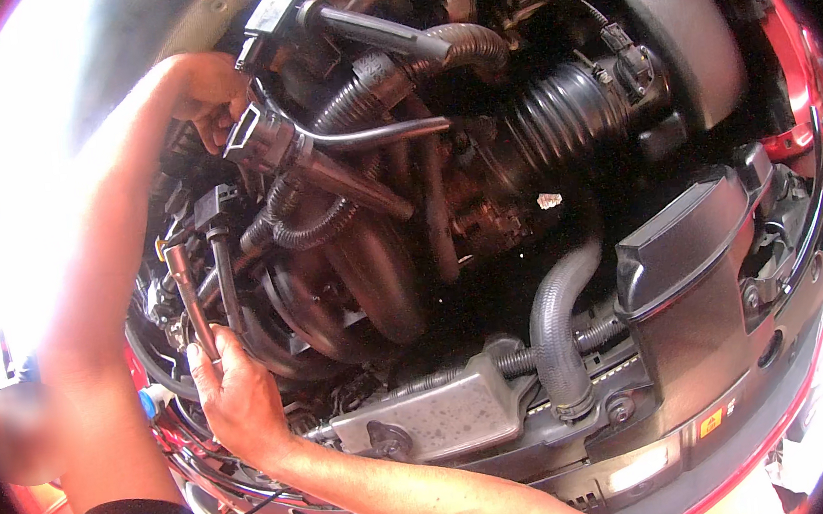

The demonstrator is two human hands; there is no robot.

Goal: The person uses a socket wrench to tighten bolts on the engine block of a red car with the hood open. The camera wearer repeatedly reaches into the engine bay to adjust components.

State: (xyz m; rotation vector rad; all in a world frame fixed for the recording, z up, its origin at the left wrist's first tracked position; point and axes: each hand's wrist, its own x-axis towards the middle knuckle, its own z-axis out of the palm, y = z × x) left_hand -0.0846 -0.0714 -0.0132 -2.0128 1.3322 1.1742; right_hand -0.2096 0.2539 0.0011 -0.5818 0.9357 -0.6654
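My right hand [240,399] grips a metal socket extension bar [192,294], its thicker end pointing up and away over the left side of the engine. The thumb and fingers wrap its lower end. Farther off, my left hand [207,97] is curled at the engine's far left, its fingertips bent down; what they hold, if anything, is hidden. Just right of those fingers lies a black ignition coil [310,158] with an open connector socket. A second ignition coil [352,29] lies beyond it. A third coil [217,220] stands beside the bar.
Black intake runners [374,280] curve through the middle. A ribbed air duct [566,116] and an air box [680,243] are on the right. A grey hose [560,332] rises near a translucent reservoir [435,412]. The red body edge [791,57] borders the bay.
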